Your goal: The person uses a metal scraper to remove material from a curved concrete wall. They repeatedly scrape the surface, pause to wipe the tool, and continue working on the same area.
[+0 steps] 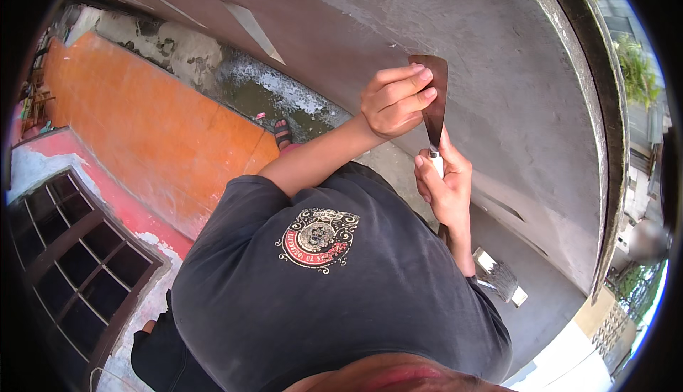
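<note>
A putty knife with a wide, dull metal blade (438,96) and a white handle (436,162) is held up before a grey plastered wall. My right hand (445,181) is closed round the handle, its index finger reaching toward the base of the blade. My left hand (397,98) has its fingertips on the flat of the blade, near the wide end; its thumb is hidden. The blade's wide end appears close to the wall surface (507,77), but whether they touch is unclear.
An orange panel or wall surface (160,130) and a barred window (80,269) are at left. My sandaled foot (283,131) stands near wet, stained ground (240,85). A dark sleeve (160,354) of another person shows lower left. A brush-like object (501,280) lies at right.
</note>
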Tool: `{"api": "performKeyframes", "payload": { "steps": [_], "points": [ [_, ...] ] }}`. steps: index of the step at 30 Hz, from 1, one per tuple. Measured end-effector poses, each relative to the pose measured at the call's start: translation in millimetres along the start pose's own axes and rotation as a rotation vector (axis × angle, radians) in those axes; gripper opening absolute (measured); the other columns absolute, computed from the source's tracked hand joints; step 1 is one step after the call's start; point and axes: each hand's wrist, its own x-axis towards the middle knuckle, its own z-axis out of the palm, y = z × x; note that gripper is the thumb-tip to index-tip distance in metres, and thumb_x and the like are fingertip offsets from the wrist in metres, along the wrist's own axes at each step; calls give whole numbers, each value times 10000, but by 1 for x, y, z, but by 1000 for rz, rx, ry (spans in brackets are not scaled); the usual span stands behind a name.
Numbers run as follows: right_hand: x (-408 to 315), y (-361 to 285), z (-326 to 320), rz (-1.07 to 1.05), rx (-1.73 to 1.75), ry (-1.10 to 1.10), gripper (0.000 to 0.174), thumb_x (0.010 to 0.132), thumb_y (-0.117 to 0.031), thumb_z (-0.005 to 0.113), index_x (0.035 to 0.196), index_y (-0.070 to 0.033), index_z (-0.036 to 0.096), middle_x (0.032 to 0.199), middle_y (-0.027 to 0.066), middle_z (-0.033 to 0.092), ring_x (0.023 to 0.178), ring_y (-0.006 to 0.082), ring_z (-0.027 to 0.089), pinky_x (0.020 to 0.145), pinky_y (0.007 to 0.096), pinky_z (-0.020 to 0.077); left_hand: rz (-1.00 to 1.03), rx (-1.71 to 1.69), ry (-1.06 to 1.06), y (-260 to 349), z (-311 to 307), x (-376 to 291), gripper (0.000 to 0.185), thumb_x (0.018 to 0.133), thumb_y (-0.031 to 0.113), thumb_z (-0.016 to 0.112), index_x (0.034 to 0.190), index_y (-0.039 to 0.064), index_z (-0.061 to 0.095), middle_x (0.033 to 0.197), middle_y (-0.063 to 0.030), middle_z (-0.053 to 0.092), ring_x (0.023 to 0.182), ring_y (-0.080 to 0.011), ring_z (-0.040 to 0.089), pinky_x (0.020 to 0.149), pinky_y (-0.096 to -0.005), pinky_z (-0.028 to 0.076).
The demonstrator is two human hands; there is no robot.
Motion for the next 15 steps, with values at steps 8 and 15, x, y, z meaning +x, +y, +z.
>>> {"api": "performKeyframes", "payload": {
  "steps": [8, 15],
  "points": [
    [4, -2, 4, -70, 27, 9, 664, 954, 48, 597, 1584, -86, 435, 822, -67, 555, 678, 1, 449, 600, 188, 381, 46, 25, -20, -5, -1, 10, 262, 747, -60, 823, 942, 58, 693, 1134, -109, 721, 1002, -289, 709, 829, -353, 638],
    [3, -4, 7, -59, -169, 5, 701, 975, 56, 545, 1626, -105, 339, 707, -53, 494, 500, 13, 388, 426, 190, 318, 3, 7, 124, -7, 4, 5, 298, 681, -41, 826, 945, 76, 750, 1138, -84, 734, 1010, -267, 706, 836, -334, 640]
  ]
}}
